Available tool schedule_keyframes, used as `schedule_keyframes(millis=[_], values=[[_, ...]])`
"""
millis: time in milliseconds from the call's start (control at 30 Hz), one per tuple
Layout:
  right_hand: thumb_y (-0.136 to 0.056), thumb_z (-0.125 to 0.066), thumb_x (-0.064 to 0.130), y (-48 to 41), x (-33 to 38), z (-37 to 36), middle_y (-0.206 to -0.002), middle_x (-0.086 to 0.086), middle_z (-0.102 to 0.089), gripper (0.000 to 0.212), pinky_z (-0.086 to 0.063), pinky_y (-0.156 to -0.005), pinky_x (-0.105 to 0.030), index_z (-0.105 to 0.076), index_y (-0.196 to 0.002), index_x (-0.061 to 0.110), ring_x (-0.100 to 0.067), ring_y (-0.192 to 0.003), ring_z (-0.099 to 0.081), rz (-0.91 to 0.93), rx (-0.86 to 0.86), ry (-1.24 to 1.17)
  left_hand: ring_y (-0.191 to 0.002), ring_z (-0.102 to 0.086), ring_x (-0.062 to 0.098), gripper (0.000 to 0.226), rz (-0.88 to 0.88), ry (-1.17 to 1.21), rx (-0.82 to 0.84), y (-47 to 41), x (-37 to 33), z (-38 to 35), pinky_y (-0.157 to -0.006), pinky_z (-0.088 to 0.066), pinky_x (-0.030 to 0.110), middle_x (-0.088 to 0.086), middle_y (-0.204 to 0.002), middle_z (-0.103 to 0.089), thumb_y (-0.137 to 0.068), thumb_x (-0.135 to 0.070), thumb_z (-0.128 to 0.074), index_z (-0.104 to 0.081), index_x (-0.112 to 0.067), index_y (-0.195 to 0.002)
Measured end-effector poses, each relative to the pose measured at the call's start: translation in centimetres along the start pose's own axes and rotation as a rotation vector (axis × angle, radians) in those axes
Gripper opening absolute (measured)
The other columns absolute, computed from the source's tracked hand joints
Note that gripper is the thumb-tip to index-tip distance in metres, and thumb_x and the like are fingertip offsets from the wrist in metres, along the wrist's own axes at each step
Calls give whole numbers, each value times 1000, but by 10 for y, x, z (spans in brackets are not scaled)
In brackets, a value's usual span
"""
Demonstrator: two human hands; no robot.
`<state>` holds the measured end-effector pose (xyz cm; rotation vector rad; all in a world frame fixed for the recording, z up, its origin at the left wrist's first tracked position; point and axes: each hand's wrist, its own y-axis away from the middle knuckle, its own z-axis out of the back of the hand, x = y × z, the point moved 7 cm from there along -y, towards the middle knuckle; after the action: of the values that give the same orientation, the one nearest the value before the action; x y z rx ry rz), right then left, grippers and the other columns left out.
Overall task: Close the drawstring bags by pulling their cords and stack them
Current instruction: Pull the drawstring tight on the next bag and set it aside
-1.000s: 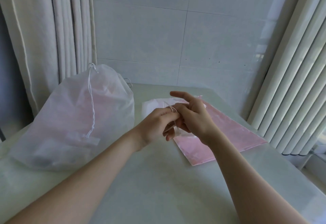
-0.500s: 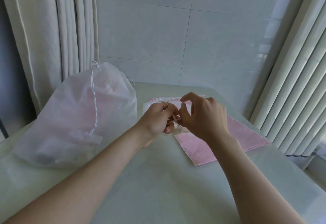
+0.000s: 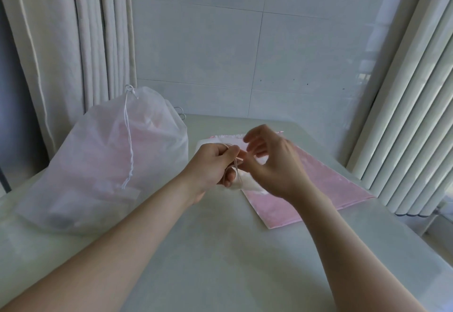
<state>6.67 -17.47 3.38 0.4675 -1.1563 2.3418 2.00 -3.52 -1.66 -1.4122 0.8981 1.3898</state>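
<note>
The cord (image 3: 235, 167) of a small bag (image 3: 247, 185) wants a steady, straight pull, we judge, with the bag's mouth held back. It runs up from the bag into the left hand (image 3: 212, 164), pinched in curled fingers. The right hand (image 3: 277, 164) hovers just beside it, blurred; we cannot tell its grip. Beneath lies a flat pink bag (image 3: 318, 189) on the table (image 3: 220, 250).
</note>
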Motion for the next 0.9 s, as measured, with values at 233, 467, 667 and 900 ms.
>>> schedule_keyframes(millis=[233, 467, 667, 900], values=[[-87, -71, 19, 6, 11, -23, -111, 2, -52, 42, -44, -66, -10, -46, -120, 22, 0, -81, -53, 45, 128, -30, -49, -49, 16, 30, -33, -71, -42, -2, -2, 7, -51, -44, 28, 5, -68, -69, -109, -23, -51, -74, -6, -101], [-90, -78, 21, 2, 7, -22, -97, 10, -62, 16, -46, -72, -17, -70, -102, 27, -1, -84, -60, 148, 70, 101, -52, -49, 18, 35, -20, -94, -111, -4, 0, 18, -50, -41, 28, 17, -69, -58, -105, -24, -58, -70, -1, -82], [-95, -74, 23, 5, 16, -26, -86, 3, -70, 11, -52, -71, -37, -83, -100, 26, -19, -81, -61, 272, 97, 309, -56, -54, 25, 28, 97, -10, -113, -6, 2, 21, -52, -47, 29, 15, -70, -60, -100, -22, -49, -60, 0, -85], [-95, -63, 9, 2, 9, -28, -82, -1, -60, 16, -47, -73, -34, -77, -89, 14, -23, -84, -51, 219, 117, 537, -79, -64, 24, 48, 81, -60, -173, -1, -2, 29, -74, -56, 38, 13, -100, -65, -63, -17, -68, -51, -12, -108]])
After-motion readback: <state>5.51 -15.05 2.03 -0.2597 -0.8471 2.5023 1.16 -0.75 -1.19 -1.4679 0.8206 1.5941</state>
